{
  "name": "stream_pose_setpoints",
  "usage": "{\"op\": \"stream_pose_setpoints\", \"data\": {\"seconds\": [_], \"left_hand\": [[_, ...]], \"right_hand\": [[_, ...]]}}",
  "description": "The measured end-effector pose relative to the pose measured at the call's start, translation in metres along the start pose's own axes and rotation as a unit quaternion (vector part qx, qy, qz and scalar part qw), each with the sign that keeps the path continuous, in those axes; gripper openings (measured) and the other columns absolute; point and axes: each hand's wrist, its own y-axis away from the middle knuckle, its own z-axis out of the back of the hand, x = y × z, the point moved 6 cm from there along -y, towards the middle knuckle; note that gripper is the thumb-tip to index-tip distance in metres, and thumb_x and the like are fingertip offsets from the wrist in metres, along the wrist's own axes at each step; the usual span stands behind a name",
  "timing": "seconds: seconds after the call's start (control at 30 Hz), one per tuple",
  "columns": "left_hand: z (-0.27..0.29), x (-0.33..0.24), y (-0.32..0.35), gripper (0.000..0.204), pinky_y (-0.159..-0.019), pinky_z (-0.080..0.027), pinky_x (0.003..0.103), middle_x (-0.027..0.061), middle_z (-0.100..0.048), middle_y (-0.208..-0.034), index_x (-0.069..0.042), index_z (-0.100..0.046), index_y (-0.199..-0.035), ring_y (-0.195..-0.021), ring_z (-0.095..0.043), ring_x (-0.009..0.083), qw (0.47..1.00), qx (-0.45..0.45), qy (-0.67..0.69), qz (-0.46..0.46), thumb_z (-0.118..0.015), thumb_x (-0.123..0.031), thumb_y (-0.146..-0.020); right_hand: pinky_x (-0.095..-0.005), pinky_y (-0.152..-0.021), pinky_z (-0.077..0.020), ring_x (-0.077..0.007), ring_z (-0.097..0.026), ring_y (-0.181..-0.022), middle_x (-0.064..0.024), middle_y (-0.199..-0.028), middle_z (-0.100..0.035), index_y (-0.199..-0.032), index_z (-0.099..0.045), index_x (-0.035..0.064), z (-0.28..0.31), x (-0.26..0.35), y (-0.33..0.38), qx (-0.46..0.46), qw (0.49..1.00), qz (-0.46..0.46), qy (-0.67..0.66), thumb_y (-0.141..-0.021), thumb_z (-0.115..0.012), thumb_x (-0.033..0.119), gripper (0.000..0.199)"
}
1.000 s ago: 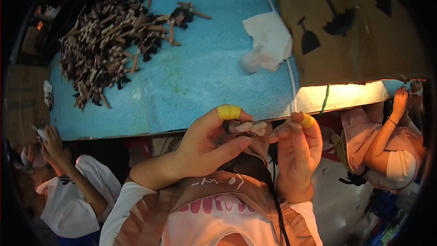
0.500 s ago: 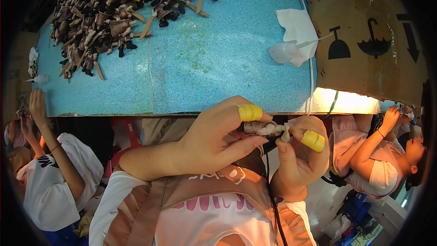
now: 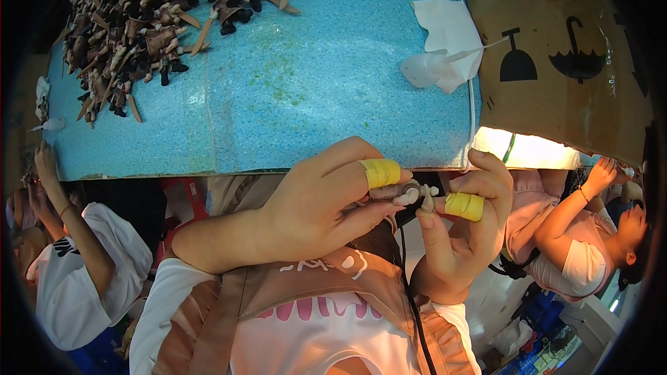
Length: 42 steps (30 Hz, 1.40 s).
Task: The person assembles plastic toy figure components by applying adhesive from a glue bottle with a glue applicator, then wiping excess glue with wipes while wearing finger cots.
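My left hand (image 3: 306,201), with yellow tape on a finger, is closed around a small brown and beige toy figure (image 3: 389,193) in front of my chest. The figure lies sideways, its pale end pointing right, and my fingers cover much of it. Close by, my right hand (image 3: 465,226), also taped in yellow, pinches a tiny beige piece (image 3: 428,203) between thumb and finger, right at the figure's pale end. Whether the piece touches the figure I cannot tell. A big heap of similar figures (image 3: 153,28), brown and black with flat tan blade-like parts, covers the table's far left.
The blue table (image 3: 313,111) ends just beyond my hands. A white squeeze bottle (image 3: 425,69) with a thin nozzle lies on white paper (image 3: 445,24) beside a white cable. A large cardboard box (image 3: 542,97) stands at the right. Co-workers sit on both sides.
My right hand's fingers have opened out somewhat, and the small beige piece has shifted slightly left and down. The left hand still holds the figure. The whole view has shifted slightly.
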Motion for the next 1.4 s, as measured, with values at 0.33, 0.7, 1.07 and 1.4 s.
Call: {"op": "stream_pose_setpoints", "data": {"seconds": [0.33, 0.7, 1.07, 1.4], "left_hand": [[-0.005, 0.004, -0.002, 0.035, -0.069, -0.048, 0.029, 0.0149, -0.055, -0.100, 0.000, -0.054, -0.104, -0.083, -0.058, 0.0221, 0.999, 0.031, 0.024, 0.016, -0.066, -0.003, -0.071], [-0.001, -0.001, -0.001, 0.032, -0.077, -0.046, 0.033, 0.0188, -0.051, -0.108, 0.000, -0.051, -0.098, -0.090, -0.055, 0.0245, 0.997, 0.038, 0.066, 0.020, -0.062, -0.010, -0.070], [-0.006, -0.007, -0.001, 0.033, -0.070, -0.048, 0.034, 0.0184, -0.055, -0.101, 0.001, -0.053, -0.091, -0.084, -0.057, 0.0280, 0.997, 0.012, -0.056, -0.050, -0.061, -0.005, -0.059], [-0.001, 0.004, -0.002, 0.030, -0.076, -0.045, 0.029, 0.0172, -0.054, -0.103, 0.003, -0.048, -0.104, -0.084, -0.055, 0.0203, 0.992, 0.044, 0.096, 0.064, -0.056, -0.010, -0.078]], "right_hand": [[-0.0462, -0.086, -0.0344, -0.0268, -0.053, -0.092, -0.0014, -0.087, -0.054, -0.081, -0.052, 0.0127, -0.002, 0.012, 0.009, -0.035, 0.990, 0.086, 0.109, -0.063, -0.073, 0.021, 0.028], [-0.0426, -0.079, -0.0441, -0.0297, -0.054, -0.091, -0.0104, -0.091, -0.056, -0.080, -0.059, 0.0074, -0.009, -0.001, 0.011, -0.008, 0.993, -0.019, -0.121, -0.063, -0.072, 0.009, 0.021], [-0.0402, -0.076, -0.0471, -0.0330, -0.054, -0.094, -0.0116, -0.092, -0.060, -0.072, -0.059, 0.0036, -0.014, 0.010, 0.000, 0.066, 0.998, 0.013, 0.003, -0.055, -0.072, 0.000, 0.022], [-0.0399, -0.076, -0.0456, -0.0316, -0.054, -0.091, -0.0120, -0.094, -0.058, -0.084, -0.062, 0.0064, -0.006, 0.003, 0.011, 0.000, 0.995, -0.009, -0.103, -0.062, -0.071, 0.005, 0.023]]}}
